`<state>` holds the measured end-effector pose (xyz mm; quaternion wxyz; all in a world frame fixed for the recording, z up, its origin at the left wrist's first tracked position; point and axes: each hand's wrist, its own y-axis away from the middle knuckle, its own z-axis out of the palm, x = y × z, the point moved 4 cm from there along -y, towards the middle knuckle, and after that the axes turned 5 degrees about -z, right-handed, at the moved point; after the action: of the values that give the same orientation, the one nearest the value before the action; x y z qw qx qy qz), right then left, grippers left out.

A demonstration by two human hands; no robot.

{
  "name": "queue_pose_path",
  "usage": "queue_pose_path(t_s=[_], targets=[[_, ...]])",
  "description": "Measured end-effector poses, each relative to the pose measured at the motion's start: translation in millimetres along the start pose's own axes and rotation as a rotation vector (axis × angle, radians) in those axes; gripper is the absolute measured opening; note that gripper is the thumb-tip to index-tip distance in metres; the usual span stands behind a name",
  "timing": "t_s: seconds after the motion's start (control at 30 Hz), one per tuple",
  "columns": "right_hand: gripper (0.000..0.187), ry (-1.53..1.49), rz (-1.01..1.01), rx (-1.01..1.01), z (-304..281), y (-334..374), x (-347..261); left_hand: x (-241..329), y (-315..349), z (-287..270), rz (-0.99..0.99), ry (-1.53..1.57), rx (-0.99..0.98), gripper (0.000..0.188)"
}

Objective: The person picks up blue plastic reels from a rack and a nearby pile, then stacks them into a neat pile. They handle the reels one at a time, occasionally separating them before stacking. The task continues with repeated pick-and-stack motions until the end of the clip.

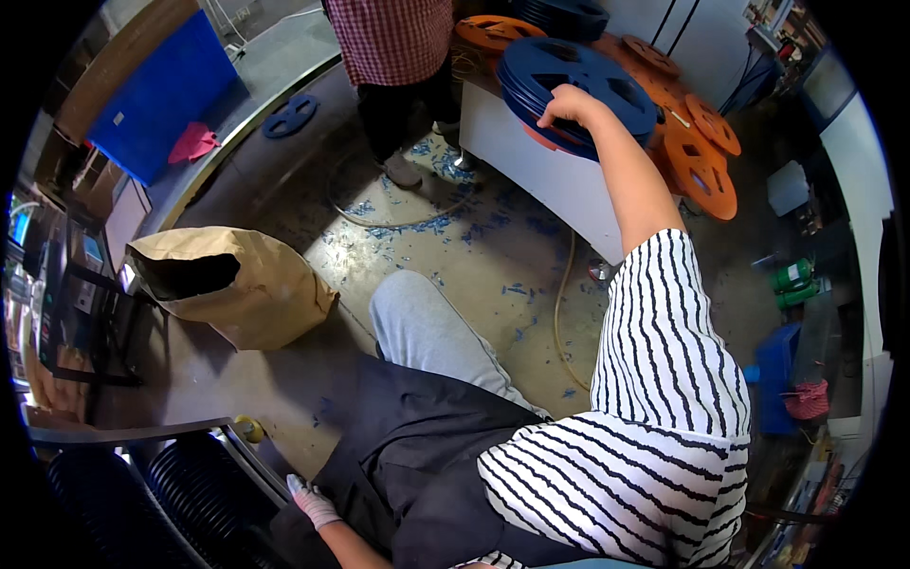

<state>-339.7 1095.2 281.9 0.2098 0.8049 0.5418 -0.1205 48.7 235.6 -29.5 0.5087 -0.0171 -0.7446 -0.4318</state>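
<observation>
My right hand (572,108), bare, reaches far out and has its fingers curled at the near rim of a stack of dark blue reel discs (621,95) with cut-out windows. Something orange-red (555,142) shows under the stack's near edge. At the lower left, my left hand (313,501) wears a pale glove; its fingers stretch out against the edge of a grey metal frame (261,463). Inside that frame stand rows of dark discs (199,488). Whether the left fingers hook over the edge is hard to see.
Orange reel discs (700,171) lie beside the stack on a white-sided table (531,156). Another person (393,47) stands across from me. An open brown paper sack (261,294) is at left. Blue scraps (427,223) and a hose (559,313) lie on the floor.
</observation>
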Motion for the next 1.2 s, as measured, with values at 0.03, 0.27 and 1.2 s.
queue_pose_path(t_s=[0.03,0.27,1.2], targets=[[0.066,-0.082,-0.046,0.023,-3,4,-1,-4,-2,1,0.014,-0.027,-0.034,0.064],[0.053,-0.106,-0.191,0.148,-21,74,-69,-12,-10,14,0.041,-0.098,-0.132,0.064],[0.02,-1.894,-0.445,-1.299,319,309,-287,-3,108,-34,0.458,0.182,0.098,0.042]])
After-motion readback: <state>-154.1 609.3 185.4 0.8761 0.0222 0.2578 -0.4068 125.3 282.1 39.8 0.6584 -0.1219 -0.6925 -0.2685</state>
